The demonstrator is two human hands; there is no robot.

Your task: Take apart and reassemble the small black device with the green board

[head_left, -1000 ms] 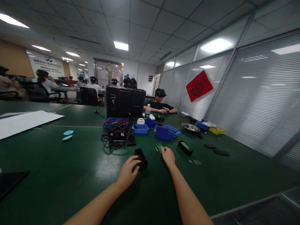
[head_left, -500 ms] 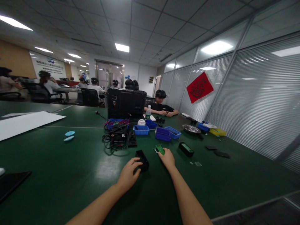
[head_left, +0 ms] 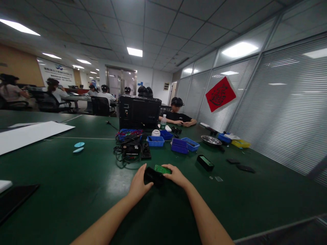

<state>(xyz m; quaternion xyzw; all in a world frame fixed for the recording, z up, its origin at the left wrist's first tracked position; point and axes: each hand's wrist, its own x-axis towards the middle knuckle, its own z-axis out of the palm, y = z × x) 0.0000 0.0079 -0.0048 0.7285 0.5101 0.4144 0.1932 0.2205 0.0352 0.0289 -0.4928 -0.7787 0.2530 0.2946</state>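
Observation:
A black open-topped plastic case (head_left: 153,177) is gripped by my left hand (head_left: 139,182), with the thumb on its near side and the fingers at its far left. Between the thumb and fingers of my right hand (head_left: 176,174) is a green circuit board (head_left: 161,169), held tilted just above the far right side of the case. Whether board and case touch I cannot tell. To the right, apart from both hands, lies a second black case (head_left: 205,163) with a green board inside it.
A small ring (head_left: 211,177) and a clear flat piece (head_left: 219,179) lie at right, near two dark flat plates (head_left: 245,168). Farther back are blue bins (head_left: 179,145), a metal bowl (head_left: 211,140), tangled cables with a black device (head_left: 130,148), and a monitor (head_left: 140,111). A person (head_left: 178,115) sits opposite.
My right hand has lifted the circuit board from the table and carried it left to the case. My left hand has closed on the case, which is now tilted.

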